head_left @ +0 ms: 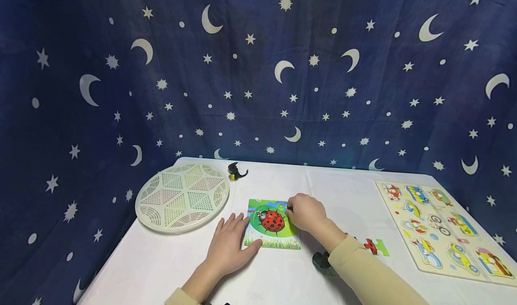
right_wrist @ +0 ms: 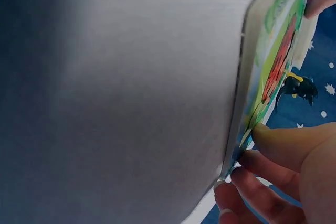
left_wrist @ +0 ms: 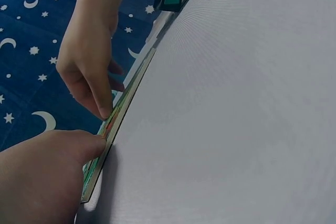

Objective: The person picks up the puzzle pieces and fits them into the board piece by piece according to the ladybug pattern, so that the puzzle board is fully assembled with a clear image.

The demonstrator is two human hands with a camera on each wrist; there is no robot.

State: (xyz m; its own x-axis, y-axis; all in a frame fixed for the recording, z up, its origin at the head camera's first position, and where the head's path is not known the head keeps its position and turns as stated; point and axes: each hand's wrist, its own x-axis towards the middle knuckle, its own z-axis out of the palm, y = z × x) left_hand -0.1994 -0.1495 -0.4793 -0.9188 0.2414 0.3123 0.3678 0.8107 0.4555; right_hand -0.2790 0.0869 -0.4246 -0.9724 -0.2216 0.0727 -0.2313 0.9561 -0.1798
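Observation:
A square ladybug jigsaw puzzle [head_left: 272,222] lies flat on the white table. My left hand [head_left: 230,244] rests at its left side with fingers extended, the thumb touching the lower-left edge. The right hand [head_left: 308,211] has its fingers bent around the upper-right corner; in the right wrist view the thumb [right_wrist: 283,142] lies on the picture side, with the other fingertips against the edge. I cannot tell whether a separate piece is between them. Loose ladybug pieces [head_left: 375,247] lie right of the puzzle, partly hidden by the right forearm.
A round pale lattice-patterned lid [head_left: 182,198] sits at the left. Behind the puzzle stands a small black toy figure [head_left: 237,171]. A wooden vehicle peg puzzle [head_left: 434,224] lies along the right side. The blue star-patterned cloth [head_left: 258,71] hangs behind the table [head_left: 278,276].

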